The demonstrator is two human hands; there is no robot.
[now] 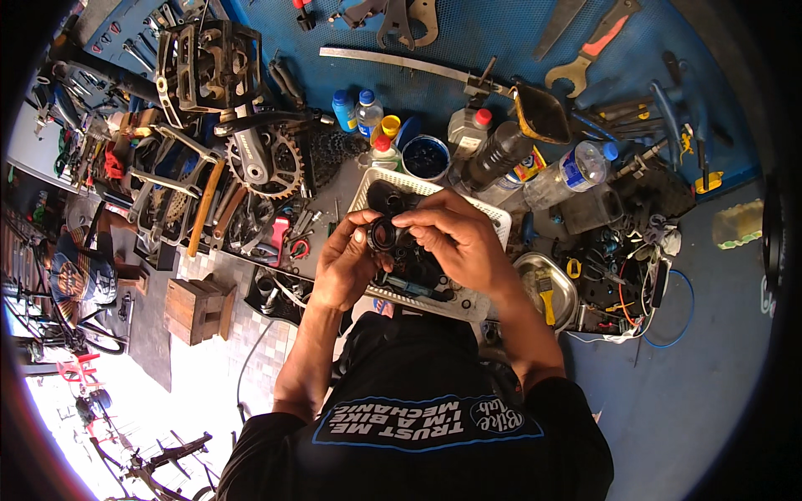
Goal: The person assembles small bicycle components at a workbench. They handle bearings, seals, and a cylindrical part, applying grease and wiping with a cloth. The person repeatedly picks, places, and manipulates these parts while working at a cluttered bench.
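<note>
grip contact was found at the centre of the view: both hands met on a small black ring-shaped part, held up over a white slotted basket. left hand was clenched about the ring from the left and below, thumb and fingers wrapped on its rim. right hand came in from the right, fingertips pinched on the ring's upper right edge, so both hands were grasping the same part. ring's open face was turned up toward the camera, its axis running roughly toward the viewer; it had no clear long axis. it lay between the two grips, seated deeper in the left hand, with the right hand only at its edge.

directly beneath, the basket held further dark parts, too crowded to identify. behind it on the cluttered desk stood a round blue tub, several small bottles with blue, red and yellow caps, and a dark bottle leaning to the right. left of the hands lay a toothed chainring with crank arm and a black pedal. right of the basket sat a metal tray with a yellow-handled brush. tools lay on a blue board at the back.
</note>
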